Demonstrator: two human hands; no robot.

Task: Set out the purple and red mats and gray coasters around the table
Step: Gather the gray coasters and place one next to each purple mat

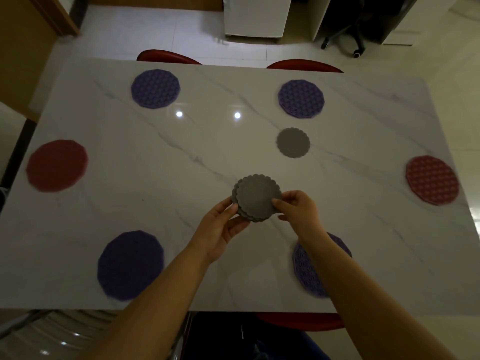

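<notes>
Above the middle of the white marble table (181, 157) I hold a stack of gray scalloped coasters (255, 197). My left hand (220, 227) cups the stack from below on its left side. My right hand (298, 209) pinches the top coaster at its right edge. One gray coaster (293, 142) lies on the table just in front of the far right purple mat (301, 98). Other purple mats lie at the far left (155, 88), near left (130, 265) and near right (309, 271), the last partly under my right forearm. Red mats lie at the left end (57, 165) and right end (432, 180).
Two red chairs (166, 57) (305, 65) stand tucked in at the far side, and another red seat (298, 320) shows under the near edge. A white cabinet (257, 15) and an office chair base (342, 40) stand on the tiled floor beyond.
</notes>
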